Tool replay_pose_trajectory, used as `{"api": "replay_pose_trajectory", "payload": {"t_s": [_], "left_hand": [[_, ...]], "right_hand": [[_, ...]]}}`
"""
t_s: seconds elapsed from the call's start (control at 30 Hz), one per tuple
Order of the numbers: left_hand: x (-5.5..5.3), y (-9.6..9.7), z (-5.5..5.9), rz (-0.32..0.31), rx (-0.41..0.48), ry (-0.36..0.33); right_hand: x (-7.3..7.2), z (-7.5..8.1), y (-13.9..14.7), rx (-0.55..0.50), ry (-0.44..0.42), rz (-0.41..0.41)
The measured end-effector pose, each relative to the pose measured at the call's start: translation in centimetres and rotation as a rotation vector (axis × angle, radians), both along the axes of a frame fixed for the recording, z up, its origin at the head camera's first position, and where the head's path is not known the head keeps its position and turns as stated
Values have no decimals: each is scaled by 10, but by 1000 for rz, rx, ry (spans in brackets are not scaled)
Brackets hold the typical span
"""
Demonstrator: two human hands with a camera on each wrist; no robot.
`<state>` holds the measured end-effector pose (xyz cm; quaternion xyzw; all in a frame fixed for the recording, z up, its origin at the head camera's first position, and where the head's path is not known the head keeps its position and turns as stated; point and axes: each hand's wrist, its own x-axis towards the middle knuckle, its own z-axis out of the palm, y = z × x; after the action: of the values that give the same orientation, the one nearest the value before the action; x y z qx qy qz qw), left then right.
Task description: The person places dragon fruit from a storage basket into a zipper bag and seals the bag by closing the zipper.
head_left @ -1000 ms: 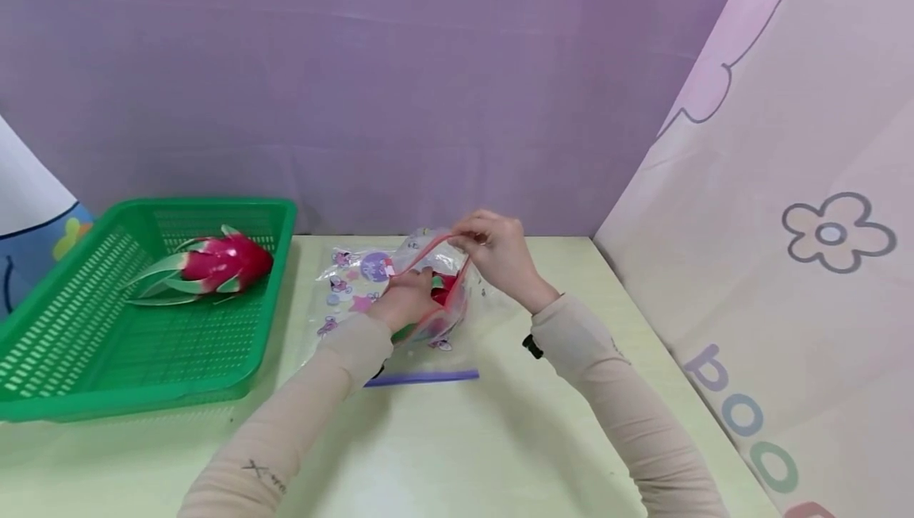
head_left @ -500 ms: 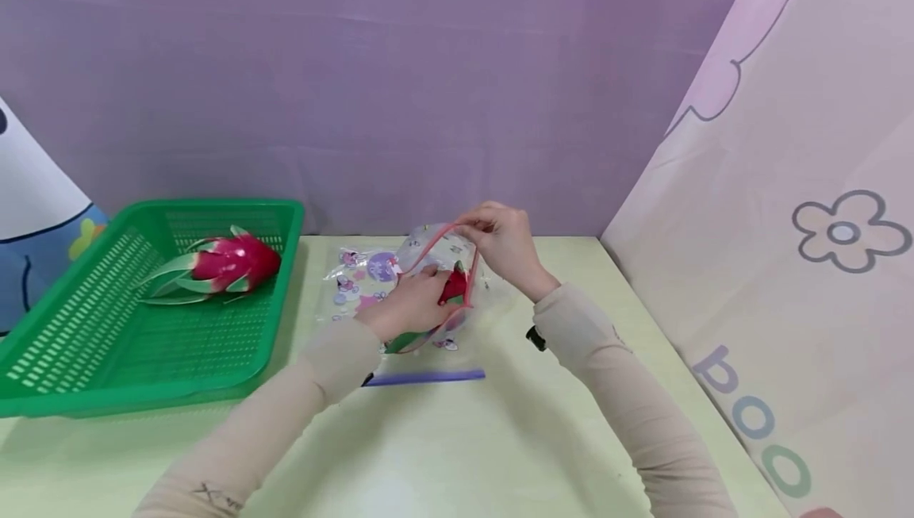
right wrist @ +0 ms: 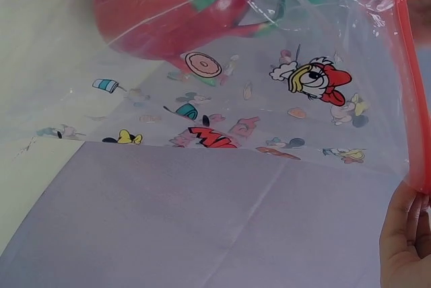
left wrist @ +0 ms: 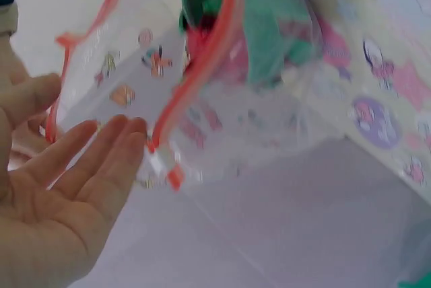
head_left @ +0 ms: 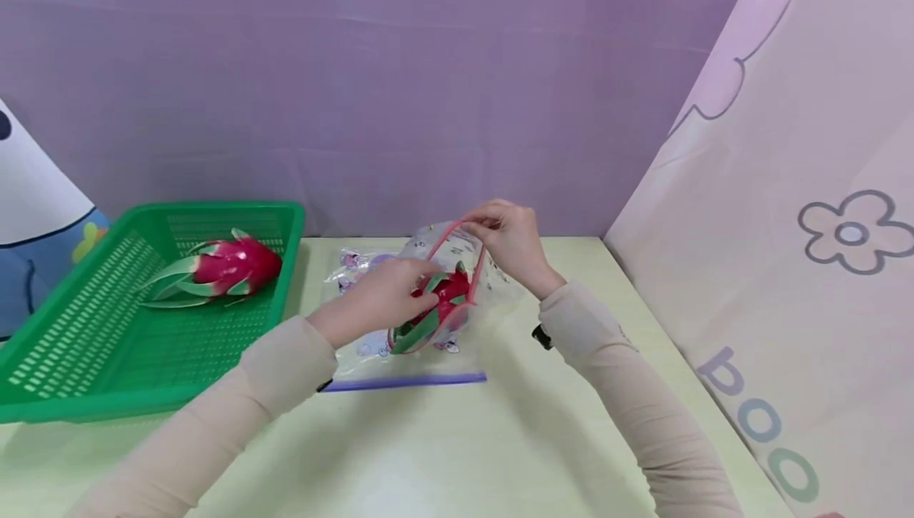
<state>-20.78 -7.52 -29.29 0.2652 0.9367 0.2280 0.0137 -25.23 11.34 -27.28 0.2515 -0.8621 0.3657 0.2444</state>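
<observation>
1. Dragon fruit [head_left: 450,289] lay inside a clear zip bag [head_left: 455,250] with a red rim and cartoon prints, its long green leaves at the gaping mouth.
2. Right hand [head_left: 505,240] pinched the upper red rim between thumb and fingers, holding it raised.
3. Left hand [head_left: 389,294] was open and gripped nothing — fingers extended just beside the bag's mouth. Whether its fingertips touched the bag or the fruit could not be told.
4. Printed bag with a purple closure strip [head_left: 414,381] lay flat on the pale table [head_left: 443,454], partly beneath the red-rimmed one.
5. Green plastic basket [head_left: 178,359] stood left of both bags; a second dragon fruit [head_left: 236,266] lay in it, leaves pointing left, red body near the right wall.
6. Purple backdrop [head_left: 428,105] rose behind — and a pale panel [head_left: 743,209] with an outlined flower [head_left: 850,233] stood on the right.
</observation>
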Motion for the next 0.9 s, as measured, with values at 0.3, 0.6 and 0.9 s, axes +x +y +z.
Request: {"api": "replay_pose_trajectory", "payload": {"t_s": [0.3,0.6,0.9], "left_hand": [[-17,-22,16,-5,-3,202],[-36,-38,7,-224,-207,217],[-47,-23,-3,-312,-346,360]], "right_hand": [[-2,-1,1,-4,6,-8],[-5,-1,-2,-15,-14,9],[-6,0,0,-34,-30,3]]}}
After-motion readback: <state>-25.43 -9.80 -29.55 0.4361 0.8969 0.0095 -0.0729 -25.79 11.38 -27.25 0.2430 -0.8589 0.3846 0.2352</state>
